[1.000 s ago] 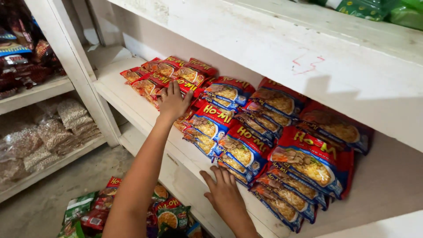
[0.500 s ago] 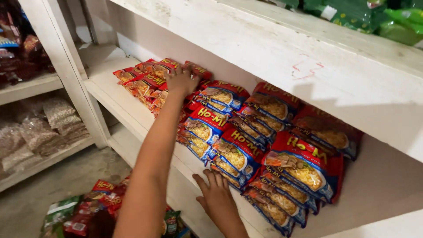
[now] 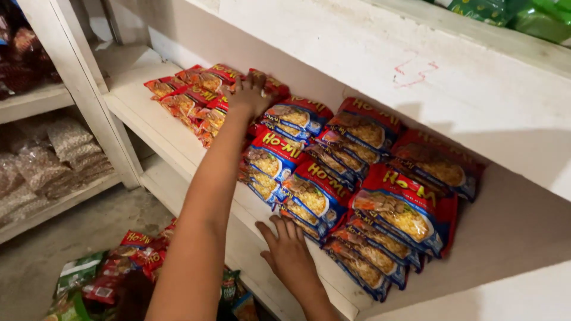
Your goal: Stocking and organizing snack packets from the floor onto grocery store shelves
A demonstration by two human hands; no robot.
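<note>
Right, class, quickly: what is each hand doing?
Left hand: open, pressed flat on the red noodle packets, gripping nothing.
Right hand: open, fingers spread on the shelf edge.

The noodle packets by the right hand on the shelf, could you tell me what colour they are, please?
Red and blue noodle packets, beside the right hand; head view.

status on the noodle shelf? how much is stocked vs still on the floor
Done: overlapping rows of red-and-blue noodle packets cover much of the white wooden shelf, with orange-red packets at the far end. In hand: the left hand presses on packets at the back; the right hand rests flat on the shelf edge. Left: loose packets on the floor, and bare board at the shelf's near end.
</note>
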